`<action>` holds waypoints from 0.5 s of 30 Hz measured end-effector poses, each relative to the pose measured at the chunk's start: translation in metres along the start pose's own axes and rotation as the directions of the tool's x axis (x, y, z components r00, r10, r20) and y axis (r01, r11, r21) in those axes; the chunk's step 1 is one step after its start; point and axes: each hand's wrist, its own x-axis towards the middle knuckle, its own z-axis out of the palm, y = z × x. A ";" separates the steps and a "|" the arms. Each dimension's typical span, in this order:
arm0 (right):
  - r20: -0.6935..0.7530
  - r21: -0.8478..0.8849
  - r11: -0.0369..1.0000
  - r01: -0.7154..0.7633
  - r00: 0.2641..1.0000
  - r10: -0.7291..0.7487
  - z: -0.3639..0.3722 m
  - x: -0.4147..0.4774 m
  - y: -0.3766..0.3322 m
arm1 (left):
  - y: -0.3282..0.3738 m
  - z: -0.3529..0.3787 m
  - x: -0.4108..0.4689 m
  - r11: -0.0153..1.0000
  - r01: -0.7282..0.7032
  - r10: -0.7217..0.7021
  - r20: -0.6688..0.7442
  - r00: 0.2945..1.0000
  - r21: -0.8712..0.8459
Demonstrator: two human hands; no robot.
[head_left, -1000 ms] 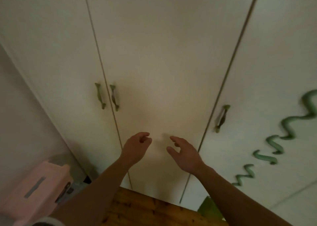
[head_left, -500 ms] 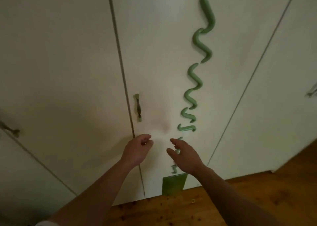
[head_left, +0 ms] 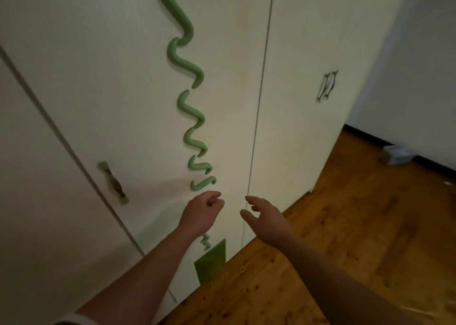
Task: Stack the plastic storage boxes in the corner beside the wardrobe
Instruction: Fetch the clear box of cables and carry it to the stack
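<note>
Cream wardrobe (head_left: 296, 53) fills the view, no plastic storage boxes visible, so neither the loosely curled empty left hand (head_left: 201, 213) nor the spread empty right hand (head_left: 267, 219) is nearer.

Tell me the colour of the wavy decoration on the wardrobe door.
Green wavy decoration, clearest in the head view.

Two bare forearms reach into view from the bottom edge, each ending in a bare hand: the left hand (head_left: 201, 213) and the right hand (head_left: 267, 219). No rings, watch, bracelets or gloves show on either. Both arms are uncovered from wrist to elbow. At the very bottom left, a thin pale edge of a sleeve (head_left: 74, 319) shows on the left upper arm; its fabric is too blurred to tell.
</note>
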 end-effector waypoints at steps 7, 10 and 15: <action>-0.125 0.045 0.982 -0.185 0.974 0.189 -0.034 -0.025 0.051 | 0.035 0.065 0.014 0.988 -0.144 0.134 0.179 0.975 0.048; -0.164 0.055 0.970 -0.236 0.956 0.242 -0.052 -0.032 0.074 | 0.051 0.092 0.017 0.984 -0.170 0.153 0.238 0.959 0.054; -0.202 0.129 0.938 -0.321 0.918 0.342 -0.099 -0.035 0.124 | 0.093 0.150 0.033 0.971 -0.224 0.191 0.302 0.934 0.077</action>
